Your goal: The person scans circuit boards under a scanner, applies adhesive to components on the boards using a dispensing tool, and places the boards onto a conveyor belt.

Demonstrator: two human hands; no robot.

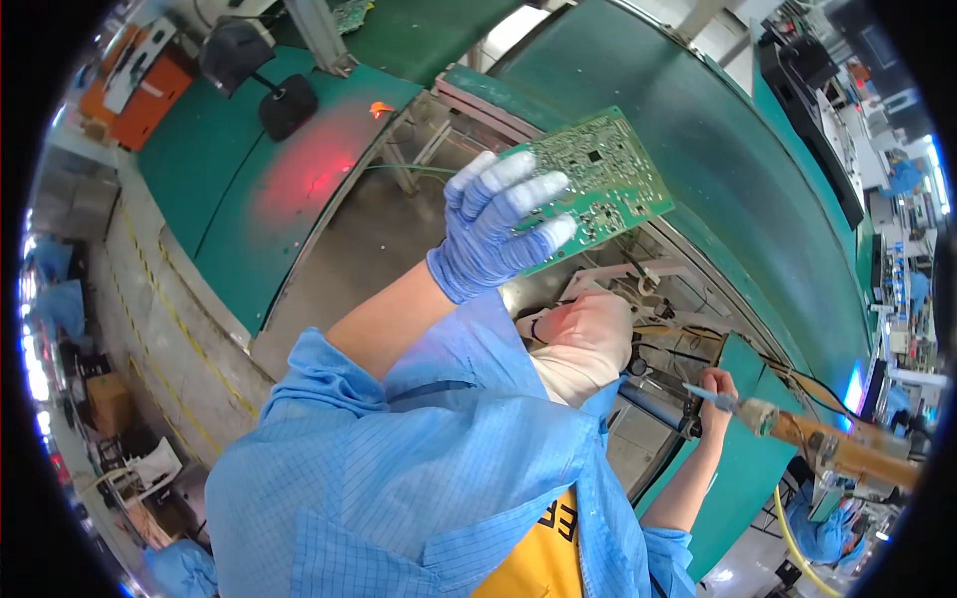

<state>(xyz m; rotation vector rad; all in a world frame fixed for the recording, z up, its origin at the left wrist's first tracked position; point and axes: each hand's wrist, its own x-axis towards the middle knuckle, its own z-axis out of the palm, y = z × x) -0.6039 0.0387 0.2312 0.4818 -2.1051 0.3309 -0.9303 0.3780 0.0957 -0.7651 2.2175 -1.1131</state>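
Observation:
My left hand (501, 229) wears a blue glove with white fingertips and is closed on a green circuit board (595, 169). The fingers lie over the board's near-left part, and the thumb is hidden. Small parts and solder points cover the face of the board, which is tilted in the air before the conveyor. My bare right hand (716, 404) is out to the right with its fingers curled. A dispenser-like tool with a pale blue nozzle and an amber barrel (847, 453) crosses in front of those fingers. Whether they grip it or something behind it is not clear.
A curved green conveyor (688, 159) runs along the far side and right. Another green worktop (219, 189), lit by a red glow, bears a black stand (287, 107). Cables and a metal frame (658, 279) stand below the board. A yellow hose (793, 548) hangs at lower right.

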